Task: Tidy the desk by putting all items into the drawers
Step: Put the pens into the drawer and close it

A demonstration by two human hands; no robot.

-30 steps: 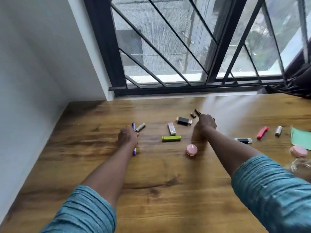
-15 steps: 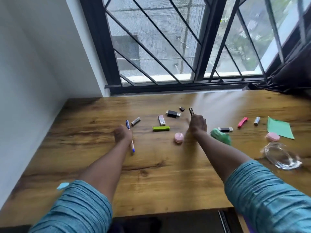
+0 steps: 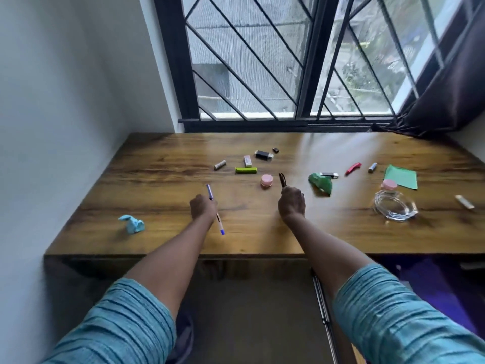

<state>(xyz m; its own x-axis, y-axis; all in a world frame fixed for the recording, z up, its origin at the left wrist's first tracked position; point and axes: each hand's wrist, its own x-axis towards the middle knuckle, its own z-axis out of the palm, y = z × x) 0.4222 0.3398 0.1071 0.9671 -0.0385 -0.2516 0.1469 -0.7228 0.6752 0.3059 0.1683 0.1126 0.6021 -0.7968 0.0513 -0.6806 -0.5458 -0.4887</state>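
Nearest us, above the brown wooden desk [image 3: 157, 232], our left hand [image 3: 203, 210] grips one blue-and-white pen [image 3: 220, 225]; our right hand [image 3: 291, 203] grips one dark slim stick [image 3: 282, 179]. Beyond sit two jars: a pink round jar [image 3: 267, 180] and, rightward, a second pink jar [image 3: 389, 184]. Both hands have drawn nearer us.

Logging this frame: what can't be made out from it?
- Head view: drawers, lost in the shadow below the desk.
- Dark item in the right hand: the hand covers most of it.
- Pale stick near the right edge: blurred.
- Tiny dark piece by the window: too small.
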